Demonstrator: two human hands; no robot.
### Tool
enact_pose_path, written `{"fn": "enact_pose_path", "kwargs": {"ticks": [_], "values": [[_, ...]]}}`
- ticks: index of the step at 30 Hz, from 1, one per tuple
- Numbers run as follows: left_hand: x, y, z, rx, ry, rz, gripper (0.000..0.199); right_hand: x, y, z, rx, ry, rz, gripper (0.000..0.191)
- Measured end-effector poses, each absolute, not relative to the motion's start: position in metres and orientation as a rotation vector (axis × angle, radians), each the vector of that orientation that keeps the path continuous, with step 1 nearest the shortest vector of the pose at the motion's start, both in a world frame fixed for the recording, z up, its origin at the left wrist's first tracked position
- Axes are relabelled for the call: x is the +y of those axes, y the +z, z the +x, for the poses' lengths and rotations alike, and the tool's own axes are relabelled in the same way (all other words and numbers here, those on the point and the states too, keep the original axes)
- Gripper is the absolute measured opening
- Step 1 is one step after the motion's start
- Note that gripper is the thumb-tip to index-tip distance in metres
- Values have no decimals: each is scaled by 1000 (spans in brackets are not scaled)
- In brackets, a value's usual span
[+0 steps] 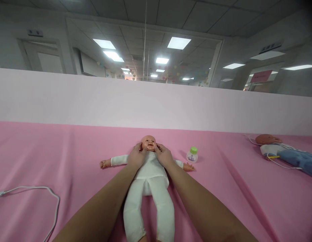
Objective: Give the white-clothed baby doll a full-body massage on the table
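Note:
A baby doll (153,168) in a white cloth suit lies on its back, its head away from me and both arms stretched out sideways. My left hand (137,156) cups the left side of its face, the thumb on the cheek near the mouth. On the opposite cheek, my right hand (164,155) does the same, fingers curled beside the jaw. The fingertips behind the head are partly hidden. To the right, just above the doll's outstretched hand, stands a small clear jar (192,156) with a green lid.
Pink cloth (82,151) with several folds covers the table, backed by a low white panel (156,104) with glass above. A second doll (289,151) in blue and white lies at the far right, a thin cord near it. A white cable (56,201) curls at left.

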State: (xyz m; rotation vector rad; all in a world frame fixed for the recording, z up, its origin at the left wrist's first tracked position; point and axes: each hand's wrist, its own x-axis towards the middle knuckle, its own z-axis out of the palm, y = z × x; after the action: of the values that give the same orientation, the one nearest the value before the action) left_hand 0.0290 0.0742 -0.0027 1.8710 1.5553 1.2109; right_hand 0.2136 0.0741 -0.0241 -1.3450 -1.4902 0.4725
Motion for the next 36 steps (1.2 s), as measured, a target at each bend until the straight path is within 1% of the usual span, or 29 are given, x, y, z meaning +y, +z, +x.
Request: {"fn": "enact_pose_path", "kwargs": {"ticks": [12, 19, 30, 36], "values": [[74, -3, 30, 1542, 1227, 1862, 56, 74, -24, 214, -1484, 494, -1358, 44], [74, -3, 30, 1536, 1217, 1870, 54, 72, -23, 213, -1493, 485, -1373, 42], [73, -2, 30, 1569, 1195, 1841, 58, 71, -21, 213, -1504, 478, -1401, 41], [74, -2, 30, 1564, 1196, 1855, 54, 69, -20, 213, -1502, 491, -1373, 40]]}}
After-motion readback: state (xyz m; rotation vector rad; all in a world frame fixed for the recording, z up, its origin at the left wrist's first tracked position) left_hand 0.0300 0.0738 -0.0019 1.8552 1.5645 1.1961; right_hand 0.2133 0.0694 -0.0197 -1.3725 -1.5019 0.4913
